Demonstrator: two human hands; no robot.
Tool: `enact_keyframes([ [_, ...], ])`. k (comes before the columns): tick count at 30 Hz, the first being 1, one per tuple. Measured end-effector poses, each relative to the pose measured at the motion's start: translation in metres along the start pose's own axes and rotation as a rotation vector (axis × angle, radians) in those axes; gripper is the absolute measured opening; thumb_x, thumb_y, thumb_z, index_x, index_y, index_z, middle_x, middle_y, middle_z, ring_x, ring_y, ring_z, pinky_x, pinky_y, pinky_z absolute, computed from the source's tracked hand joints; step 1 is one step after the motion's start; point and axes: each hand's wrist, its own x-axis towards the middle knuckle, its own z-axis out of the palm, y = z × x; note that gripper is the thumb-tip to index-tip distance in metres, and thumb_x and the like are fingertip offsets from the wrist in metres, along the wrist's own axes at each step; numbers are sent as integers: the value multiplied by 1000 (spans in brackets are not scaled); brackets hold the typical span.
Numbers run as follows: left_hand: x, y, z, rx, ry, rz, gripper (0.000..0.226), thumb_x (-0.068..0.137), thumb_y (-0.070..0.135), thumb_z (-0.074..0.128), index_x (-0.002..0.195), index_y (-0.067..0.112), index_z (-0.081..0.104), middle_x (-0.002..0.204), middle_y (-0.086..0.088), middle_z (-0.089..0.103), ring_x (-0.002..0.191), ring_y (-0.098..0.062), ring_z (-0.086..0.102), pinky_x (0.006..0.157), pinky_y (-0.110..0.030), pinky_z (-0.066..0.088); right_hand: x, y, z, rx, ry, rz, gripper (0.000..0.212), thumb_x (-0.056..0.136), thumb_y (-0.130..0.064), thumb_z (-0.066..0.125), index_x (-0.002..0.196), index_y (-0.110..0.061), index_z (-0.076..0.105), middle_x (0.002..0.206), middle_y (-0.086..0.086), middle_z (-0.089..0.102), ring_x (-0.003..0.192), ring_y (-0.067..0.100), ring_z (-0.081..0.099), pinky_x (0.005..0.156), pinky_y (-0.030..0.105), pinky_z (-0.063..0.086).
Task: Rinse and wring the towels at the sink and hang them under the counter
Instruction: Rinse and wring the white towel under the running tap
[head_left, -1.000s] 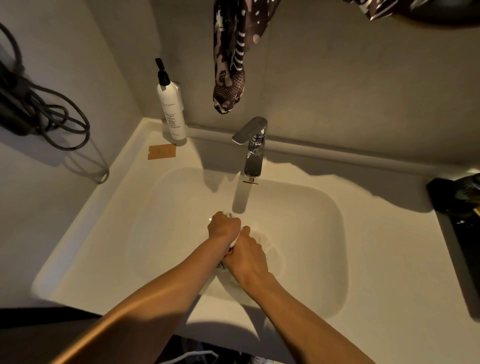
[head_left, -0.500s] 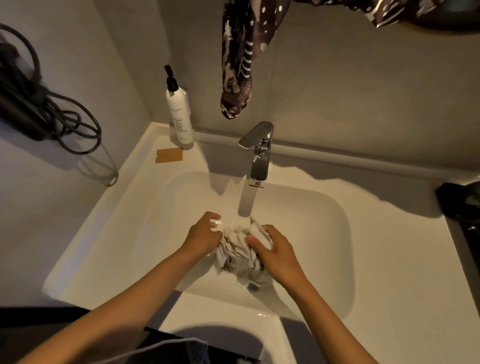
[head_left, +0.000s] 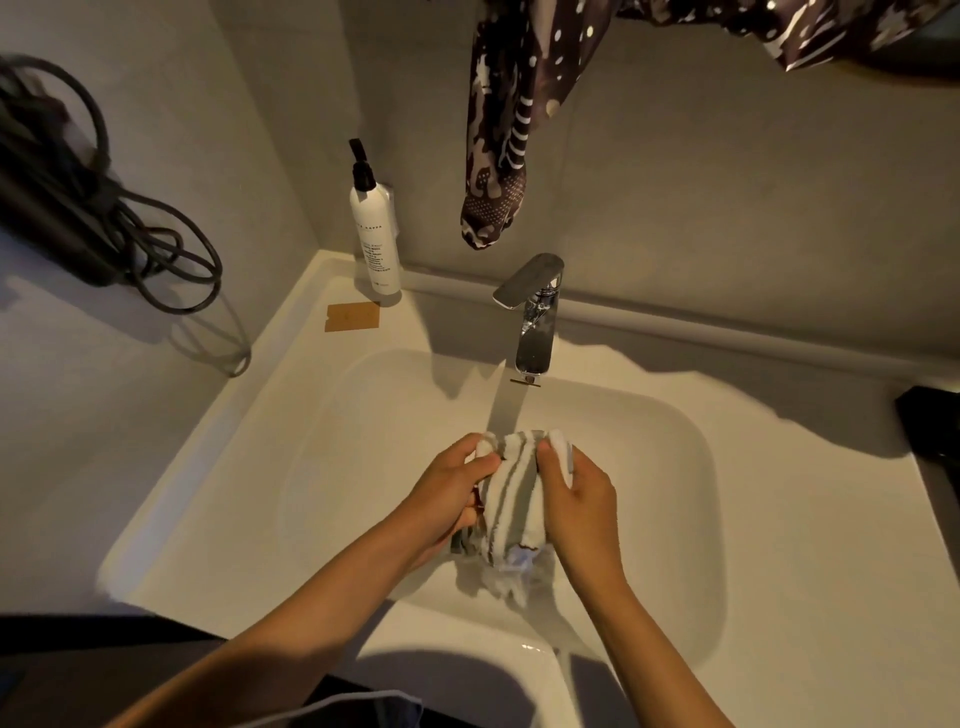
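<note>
Towel (head_left: 511, 499) bunched in vertical folds, held above the sink (head_left: 675, 519) basin, just near of the tap (head_left: 535, 322). Left hand (head_left: 447, 499) grips its left edge, right hand (head_left: 576, 499) its right edge; both clenched on the cloth, thumbs on top. Lower end of towel hangs loose and dripping below the hands.

Whether the tap runs: cannot tell for sure; a pale band under the spout could be a stream or a shadow.

Step, by my reading: rinsing or gathering for the wring. Hanging not yet done.

Risks from here:
- The loose tail lies outside the grip; a twist would likely leave that part sodden and dripping once hung.
- Wringing too near the front rim would send water over the edge toward the floor.
- Wet cloth is slick and heavy; a slack grip lets it drop into the basin.
- Splash could reach the bottle (head_left: 374, 239) and card (head_left: 353, 317) on the tabletop at far left.
- Patterned cloth (head_left: 498, 156) hangs above the tap; raised hands could brush it.
</note>
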Motion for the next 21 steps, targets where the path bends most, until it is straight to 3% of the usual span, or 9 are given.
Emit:
enact_keyframes([
  [2,-2,9,3,204,104,130,20,98,14,47,108,19,63,95,-3,71,84,-19,66,69,-31,48,-4,-2,-1,-27,135,-100,34,97,-36,58,68,-19,62,58,-4,58,55,6,53,53,11,39],
  [5,11,11,-4,300,204,91,24,98,25,45,120,28,53,108,-3,67,95,-15,63,78,-32,47,6,-13,-7,-2,158,-118,49,95,-39,61,59,-6,53,53,12,48,48,6,37,50,20,32],
  [8,14,11,2,250,63,-21,60,89,68,45,126,22,55,112,-5,71,100,-17,69,94,-40,52,22,-21,1,117,-12,63,44,99,-37,55,63,-12,65,53,-3,64,51,2,55,54,18,45],
  [10,12,11,13,110,-9,-64,81,81,78,53,115,6,58,87,-6,73,78,-20,71,86,-41,56,27,-25,11,194,-155,279,42,102,-34,48,76,-9,69,57,2,69,55,12,66,62,30,55],
  [13,16,15,15,55,128,-90,59,85,58,66,100,1,64,70,-8,72,62,-25,68,69,-36,58,23,-29,4,367,-312,432,33,99,-17,47,83,1,69,67,18,72,53,26,68,59,34,60],
  [15,21,17,4,-87,237,-151,40,83,45,70,98,8,71,77,-10,77,71,-29,73,79,-40,58,25,-18,-12,388,-60,414,25,95,-11,52,93,5,71,83,26,73,60,29,69,60,34,60],
  [17,19,26,3,-272,175,-193,19,86,29,68,81,10,69,64,-8,69,59,-23,67,72,-34,54,28,7,-23,430,168,505,32,94,-25,57,104,3,68,93,28,70,66,26,64,62,34,55],
  [19,14,35,12,-398,30,-196,20,90,20,63,71,12,63,61,-7,60,53,-18,60,61,-27,52,23,29,-12,512,8,754,58,86,-52,64,112,0,66,97,22,66,74,26,61,72,35,50],
  [21,11,47,24,-453,-56,-161,14,92,16,59,79,11,58,62,-6,54,50,-14,55,51,-23,50,13,45,12,744,-276,979,79,78,-71,60,117,-3,66,116,18,69,101,36,65,95,50,49],
])
